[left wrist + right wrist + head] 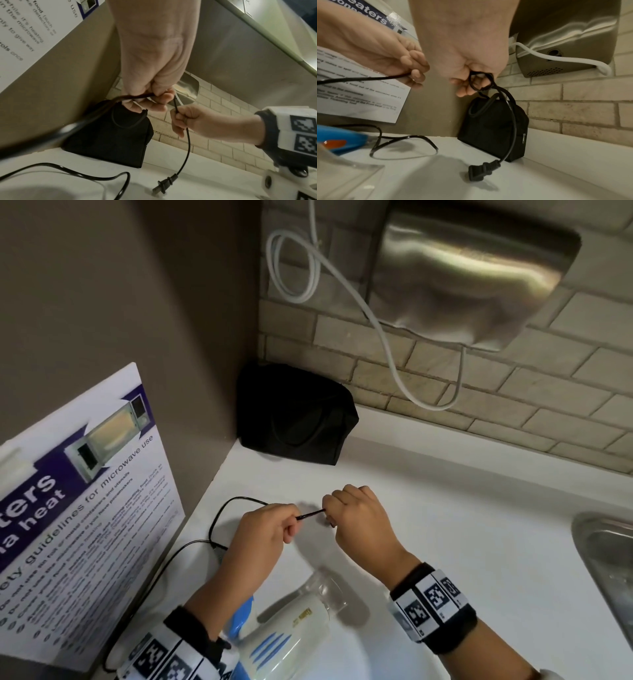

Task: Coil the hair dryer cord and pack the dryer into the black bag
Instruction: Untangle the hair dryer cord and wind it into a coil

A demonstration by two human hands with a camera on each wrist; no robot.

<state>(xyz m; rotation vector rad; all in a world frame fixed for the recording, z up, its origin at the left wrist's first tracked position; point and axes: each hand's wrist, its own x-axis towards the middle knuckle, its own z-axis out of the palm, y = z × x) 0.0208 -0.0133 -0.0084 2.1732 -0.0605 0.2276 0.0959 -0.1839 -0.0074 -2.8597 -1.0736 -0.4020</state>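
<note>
Both hands pinch thin black power cord (310, 513) above white counter (462, 542): left hand (262, 537), right hand (359, 520) near plug end. Advice: keep loops even, small. White-and-blue plastic hair dryer (291, 625) lies nearby; black fabric bag (294, 414) in corner.

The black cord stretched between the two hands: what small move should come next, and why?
Probably the left hand should feed more slack toward the right hand so it can lay another loop. The right hand holds only a small loop of the cord near the plug, while most of it still trails loose over the counter to the hair dryer. The black bag waits in the corner.
</note>
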